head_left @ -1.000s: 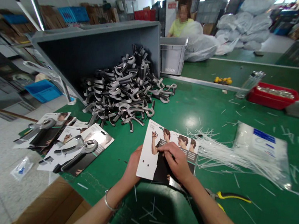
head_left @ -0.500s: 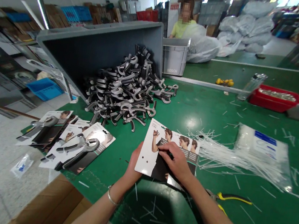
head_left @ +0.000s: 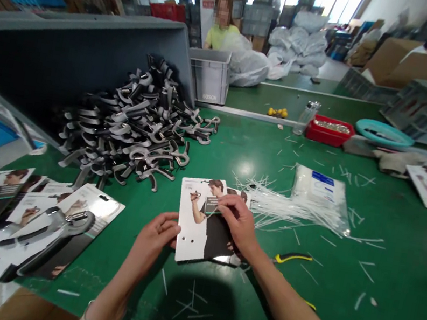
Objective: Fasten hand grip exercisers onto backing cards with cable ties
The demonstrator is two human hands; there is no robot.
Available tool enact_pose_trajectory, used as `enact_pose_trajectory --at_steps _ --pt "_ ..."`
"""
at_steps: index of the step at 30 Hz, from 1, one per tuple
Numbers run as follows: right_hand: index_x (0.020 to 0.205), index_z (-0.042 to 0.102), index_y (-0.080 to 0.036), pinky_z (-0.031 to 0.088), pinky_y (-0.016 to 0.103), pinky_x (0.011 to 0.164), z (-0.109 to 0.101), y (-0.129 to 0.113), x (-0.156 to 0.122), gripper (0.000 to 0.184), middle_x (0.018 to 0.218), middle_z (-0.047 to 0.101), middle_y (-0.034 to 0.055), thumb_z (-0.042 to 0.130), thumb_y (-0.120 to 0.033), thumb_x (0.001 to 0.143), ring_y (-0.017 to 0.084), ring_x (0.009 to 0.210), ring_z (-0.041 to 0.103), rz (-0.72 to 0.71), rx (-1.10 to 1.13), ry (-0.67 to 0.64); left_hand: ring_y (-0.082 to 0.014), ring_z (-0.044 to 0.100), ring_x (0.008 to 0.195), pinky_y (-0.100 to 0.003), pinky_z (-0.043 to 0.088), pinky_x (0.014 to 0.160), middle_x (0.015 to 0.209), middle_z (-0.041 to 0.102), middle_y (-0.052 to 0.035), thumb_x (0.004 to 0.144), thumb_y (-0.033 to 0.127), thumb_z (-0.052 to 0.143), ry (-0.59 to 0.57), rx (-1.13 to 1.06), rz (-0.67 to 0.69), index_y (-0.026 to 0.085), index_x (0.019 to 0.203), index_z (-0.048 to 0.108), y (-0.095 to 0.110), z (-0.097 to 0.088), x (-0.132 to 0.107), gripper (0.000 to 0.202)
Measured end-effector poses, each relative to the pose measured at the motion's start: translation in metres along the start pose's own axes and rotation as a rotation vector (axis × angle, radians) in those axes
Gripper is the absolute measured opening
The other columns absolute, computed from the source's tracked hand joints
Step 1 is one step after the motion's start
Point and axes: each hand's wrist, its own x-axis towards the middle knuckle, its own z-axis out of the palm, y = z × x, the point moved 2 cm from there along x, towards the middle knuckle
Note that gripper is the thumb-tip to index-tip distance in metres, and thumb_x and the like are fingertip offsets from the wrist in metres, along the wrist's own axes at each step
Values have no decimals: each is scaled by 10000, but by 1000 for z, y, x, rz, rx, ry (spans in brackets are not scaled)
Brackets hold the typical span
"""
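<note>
A printed cardboard card (head_left: pixel 187 246) with two small holes is tilted up in front of me. My left hand (head_left: pixel 155 235) grips its lower left edge, thumb in front and the other fingers partly behind. Over the card's right side, my right hand (head_left: pixel 239 224) has thumb and forefinger pinched on a thin white zip tie (head_left: pixel 210 215) that lies across the printed front. More cards (head_left: pixel 246 195) show behind it at the right, partly covered by my right hand. Loose white zip ties (head_left: pixel 279 206) spread from a plastic bag (head_left: pixel 317 191) beyond that hand.
A grey crate (head_left: pixel 144 34) on its side spills hand grippers (head_left: pixel 137 125). At left lie cards with a hand gripper (head_left: pixel 58 229) on top. Yellow-black pliers (head_left: pixel 293 257) lie by my right forearm. Further back are a red tray (head_left: pixel 328 135), a grey bin (head_left: pixel 210 80) and a person (head_left: pixel 221 33).
The view has swung right. My left hand has shifted from behind the card to its left edge. The zip tie now shows in my right fingers, and the front card covers more of those behind.
</note>
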Motion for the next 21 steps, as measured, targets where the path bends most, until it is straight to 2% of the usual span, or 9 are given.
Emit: enact_pose_trajectory --at_steps 3,5,7,9,11,13,15,19,21 --pt "991 633 -221 471 358 858 -57 16 -18 138 968 649 51 544 -319 951 207 906 610 105 -296 22 -121 590 648 -200 435 576 769 664 11 785 416 707 52 63 57 162 1153 630 -3 -6 12 454" --pt "932 635 -211 466 367 841 -90 29 -34 128 933 639 58 557 -313 930 222 885 605 159 -554 -127 -106 568 602 -187 402 528 766 672 9 789 418 702 61 113 45 160 1155 653 -3 -7 22 450" --pt "947 622 -203 473 355 806 -111 38 -48 124 981 625 79 574 -312 911 228 885 605 207 -744 -237 -109 580 591 -187 407 512 779 692 -7 765 404 732 58 85 5 151 1159 662 -1 -5 31 474" --pt "953 606 -205 474 325 753 -118 42 -56 123 1014 609 89 546 -309 925 219 872 609 231 -872 -308 -127 631 659 -197 473 568 847 720 -35 718 344 787 45 -52 -54 141 1153 665 -1 -1 36 496" --pt "907 593 -210 462 299 703 -114 43 -55 149 988 604 82 487 -303 955 202 828 612 230 -950 -373 -159 677 798 -228 542 704 972 736 -75 685 265 820 -12 -223 -133 130 1122 681 -4 3 35 478" --pt "871 578 -211 453 293 680 -111 42 -48 185 944 613 71 451 -302 970 194 787 613 224 -952 -424 -186 686 918 -257 558 829 1062 730 -104 684 217 823 -72 -333 -200 116 1059 708 -9 4 29 405" --pt "874 569 -211 457 300 690 -114 40 -39 186 912 634 62 447 -313 971 194 774 617 221 -871 -424 -198 687 942 -280 563 864 1072 730 -114 690 214 824 -63 -364 -225 109 1009 720 -13 3 23 351" --pt "920 598 -213 478 321 707 -135 22 -18 199 856 677 49 504 -388 942 205 764 634 195 -692 -291 -173 684 809 -272 577 731 1002 735 -84 673 299 841 117 -274 -77 128 1027 701 -3 -10 21 417" --pt "901 631 -212 476 313 643 -145 8 -6 235 748 671 31 555 -434 912 193 658 622 221 -637 -203 -162 670 758 -248 550 676 946 737 -70 689 365 826 117 -164 37 135 1049 696 11 -16 26 447"
